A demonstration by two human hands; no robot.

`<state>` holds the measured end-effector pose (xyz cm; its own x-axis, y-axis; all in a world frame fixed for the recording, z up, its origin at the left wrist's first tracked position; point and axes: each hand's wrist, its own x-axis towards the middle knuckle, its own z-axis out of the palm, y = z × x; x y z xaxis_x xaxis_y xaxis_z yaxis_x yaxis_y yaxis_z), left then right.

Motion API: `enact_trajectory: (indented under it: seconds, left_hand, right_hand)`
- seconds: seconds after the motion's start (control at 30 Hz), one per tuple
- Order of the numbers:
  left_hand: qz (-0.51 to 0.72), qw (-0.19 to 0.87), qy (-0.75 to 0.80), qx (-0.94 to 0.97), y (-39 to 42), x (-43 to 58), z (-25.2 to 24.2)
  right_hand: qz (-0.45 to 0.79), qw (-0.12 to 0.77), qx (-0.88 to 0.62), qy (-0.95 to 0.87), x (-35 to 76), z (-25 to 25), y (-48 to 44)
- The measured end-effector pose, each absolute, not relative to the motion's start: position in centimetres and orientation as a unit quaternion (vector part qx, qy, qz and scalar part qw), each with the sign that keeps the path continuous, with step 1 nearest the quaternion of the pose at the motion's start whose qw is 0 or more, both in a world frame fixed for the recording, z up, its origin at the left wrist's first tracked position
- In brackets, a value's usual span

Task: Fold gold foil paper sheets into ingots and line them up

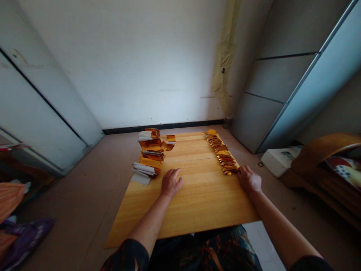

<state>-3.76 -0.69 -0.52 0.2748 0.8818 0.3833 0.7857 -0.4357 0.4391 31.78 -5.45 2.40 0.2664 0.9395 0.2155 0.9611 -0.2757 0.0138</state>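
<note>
Head view, lower centre: left hand point(172, 183), fingers spread slightly, empty, resting on a yellow pine board point(203, 205). Right hand point(248, 180), loosely open, holds nothing, fingertips at the near end of a slanting row of folded gold-foil pieces point(221, 152). Stacked gold-foil strips with white paper point(150, 160), board's far left edge.

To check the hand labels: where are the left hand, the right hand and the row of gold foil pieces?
left hand point(172, 183), head view, back of hand
right hand point(249, 180), head view, back of hand
row of gold foil pieces point(222, 155), head view, middle of row
</note>
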Motion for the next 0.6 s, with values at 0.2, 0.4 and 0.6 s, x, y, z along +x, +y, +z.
enact_trajectory:
  seconds: [0.2,0.4,0.6]
  left_hand:
    - [0.302,0.088,0.524,0.792,-0.6,-3.7,-0.7]
    - [0.293,0.077,0.53,0.792,-0.7,-3.5,-0.5]
    - [0.295,0.043,0.502,0.812,-0.9,-3.0,-0.5]
  right_hand:
    - [-0.089,0.051,-0.794,-0.599,31.5,2.6,-5.7]
    - [-0.138,0.087,-0.773,-0.614,31.1,2.6,-6.8]
    - [-0.145,0.193,-0.592,-0.769,25.2,2.5,-6.4]
